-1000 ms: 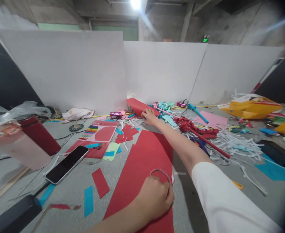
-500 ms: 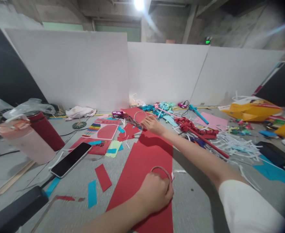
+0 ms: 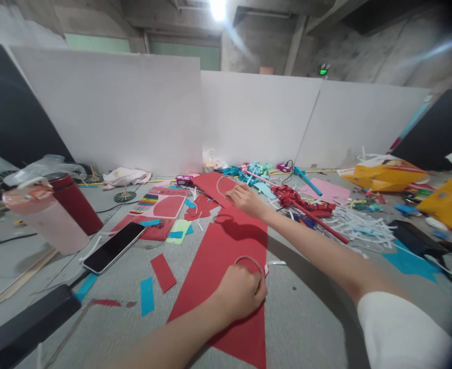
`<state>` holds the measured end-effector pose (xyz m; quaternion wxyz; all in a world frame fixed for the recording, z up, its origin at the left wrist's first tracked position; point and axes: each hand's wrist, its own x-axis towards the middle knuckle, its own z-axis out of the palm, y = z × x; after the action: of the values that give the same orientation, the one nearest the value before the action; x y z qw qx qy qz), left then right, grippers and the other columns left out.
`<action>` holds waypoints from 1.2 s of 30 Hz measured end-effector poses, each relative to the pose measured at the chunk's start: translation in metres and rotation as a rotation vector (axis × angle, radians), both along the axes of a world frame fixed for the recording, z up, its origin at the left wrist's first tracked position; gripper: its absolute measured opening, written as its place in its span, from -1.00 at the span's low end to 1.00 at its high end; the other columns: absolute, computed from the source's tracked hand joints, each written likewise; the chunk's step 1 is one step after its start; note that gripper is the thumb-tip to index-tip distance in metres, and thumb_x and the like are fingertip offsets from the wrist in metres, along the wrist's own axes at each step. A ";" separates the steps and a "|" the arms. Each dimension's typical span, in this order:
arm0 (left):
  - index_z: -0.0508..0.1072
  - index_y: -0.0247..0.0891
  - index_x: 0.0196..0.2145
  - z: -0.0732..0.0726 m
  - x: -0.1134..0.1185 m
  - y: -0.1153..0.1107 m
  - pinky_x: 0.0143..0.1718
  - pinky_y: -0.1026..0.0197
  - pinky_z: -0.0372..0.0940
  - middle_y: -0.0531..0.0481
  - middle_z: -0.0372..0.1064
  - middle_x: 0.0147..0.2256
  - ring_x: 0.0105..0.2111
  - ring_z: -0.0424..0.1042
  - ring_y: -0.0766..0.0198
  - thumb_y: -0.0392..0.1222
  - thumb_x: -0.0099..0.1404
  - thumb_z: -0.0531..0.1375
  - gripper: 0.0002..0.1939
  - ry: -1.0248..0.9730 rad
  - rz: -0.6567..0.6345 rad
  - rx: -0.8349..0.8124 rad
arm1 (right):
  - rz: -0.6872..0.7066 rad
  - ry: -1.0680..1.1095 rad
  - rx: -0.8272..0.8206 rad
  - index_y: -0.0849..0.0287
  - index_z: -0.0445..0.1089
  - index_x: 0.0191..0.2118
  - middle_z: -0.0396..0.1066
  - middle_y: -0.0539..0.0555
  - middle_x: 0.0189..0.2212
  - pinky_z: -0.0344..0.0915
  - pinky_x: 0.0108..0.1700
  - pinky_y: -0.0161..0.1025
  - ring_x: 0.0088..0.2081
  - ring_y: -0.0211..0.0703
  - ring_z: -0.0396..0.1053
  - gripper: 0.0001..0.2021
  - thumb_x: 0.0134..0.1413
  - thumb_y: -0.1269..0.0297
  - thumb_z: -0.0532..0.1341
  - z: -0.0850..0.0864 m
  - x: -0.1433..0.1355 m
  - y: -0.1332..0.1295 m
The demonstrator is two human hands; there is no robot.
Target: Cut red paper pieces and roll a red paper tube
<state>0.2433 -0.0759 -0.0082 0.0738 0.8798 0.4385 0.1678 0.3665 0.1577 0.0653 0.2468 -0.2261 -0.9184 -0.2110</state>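
My left hand [image 3: 241,289] is closed in a loose fist on a long red paper sheet [image 3: 206,271]. A thin pale ring [image 3: 249,258] curves out of its fingers above the paper. Farther away, my right hand [image 3: 245,199] has its fingers pinched together over the far end of the red paper. Beside its fingertips, a second thin ring [image 3: 219,180] lies against a red paper flap [image 3: 207,183]. What exactly the right fingertips grip is hidden.
A phone [image 3: 115,248], a pink bottle [image 3: 49,218] and a red flask [image 3: 76,202] stand or lie left. Blue strips [image 3: 147,296] and a red strip [image 3: 163,272] are scattered nearby. Right are red crumpled paper [image 3: 291,197], white shreds [image 3: 364,225] and yellow bags [image 3: 383,174].
The view has shifted slightly. The red flap beside my right hand shows more fully, and the sheet's near edge has come into view. Both hands keep their closed shape.
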 end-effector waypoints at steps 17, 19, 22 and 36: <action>0.42 -0.26 -0.20 0.004 -0.010 0.002 -0.28 0.13 0.22 -0.16 0.46 -0.31 -0.29 0.45 0.10 -0.18 0.59 -0.10 -0.66 -0.142 0.066 -0.041 | 0.076 0.153 -0.772 0.02 0.55 0.07 0.60 0.08 0.00 0.40 0.08 -0.14 0.01 -0.05 0.54 -0.66 0.48 0.06 0.07 0.018 0.019 -0.101; 0.43 -0.26 -0.18 0.002 -0.012 0.004 -0.21 0.12 0.26 -0.17 0.48 -0.28 -0.26 0.46 0.10 -0.23 0.57 -0.08 -0.69 -0.250 0.070 -0.034 | 0.088 0.168 -0.824 -0.05 0.54 0.08 0.60 0.07 0.01 0.39 0.09 -0.13 0.03 -0.06 0.53 -0.67 0.49 0.04 0.07 0.023 0.031 -0.138; 0.45 -0.27 -0.10 0.005 -0.015 0.008 -0.16 0.12 0.29 -0.18 0.51 -0.21 -0.22 0.47 0.11 -0.27 0.56 -0.06 -0.72 -0.368 0.035 -0.046 | 0.082 0.154 -0.846 -0.09 0.54 0.10 0.60 0.09 -0.01 0.40 0.07 -0.09 0.02 -0.04 0.53 -0.69 0.47 0.05 0.11 0.020 0.053 -0.174; 0.46 -0.27 -0.29 0.027 -0.030 -0.001 -0.31 0.24 0.17 0.02 0.41 -0.47 -0.41 0.36 0.25 -0.50 0.33 0.01 -0.73 -0.468 -0.138 -0.219 | 0.061 0.370 -0.831 0.02 0.53 0.02 0.57 0.13 -0.09 0.42 -0.08 -0.10 -0.16 -0.05 0.50 -0.76 0.36 0.08 0.25 -0.027 0.069 -0.203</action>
<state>0.2129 -0.0772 0.0190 0.2790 0.8318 0.3639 0.3128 0.4354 -0.0458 0.0388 0.3012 -0.3127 -0.8718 0.2267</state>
